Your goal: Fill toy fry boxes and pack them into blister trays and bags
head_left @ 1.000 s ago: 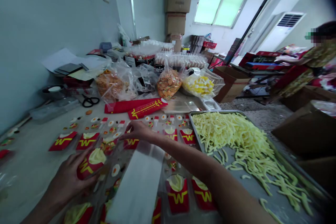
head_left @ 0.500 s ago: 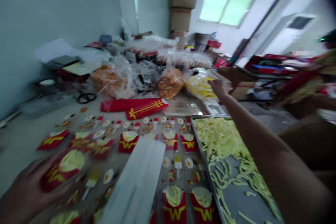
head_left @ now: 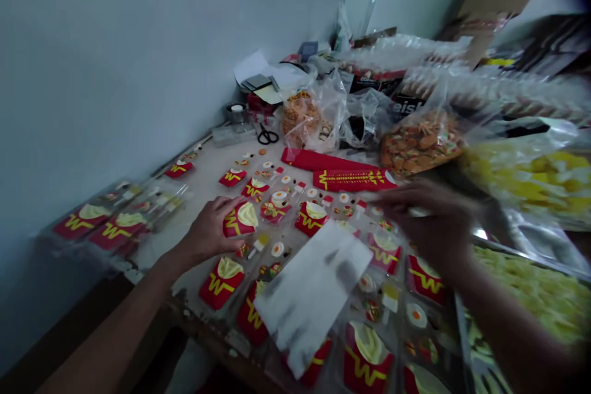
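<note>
Red W-marked fries carton (head_left: 242,220) was clamped in the left hand (head_left: 207,229), at left; the blurred right hand (head_left: 429,221), closure indeterminable, had been withdrawn from the far-right yellow-filled clear-plastic bag (head_left: 547,175), presumably after pickup.

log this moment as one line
left hand: holding red packet | right hand: blurred, grip unclear | white sheet: partly covering other packets | clear bag: farther back

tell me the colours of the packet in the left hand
The packet is red with a yellow W; head view shows it best.
</note>
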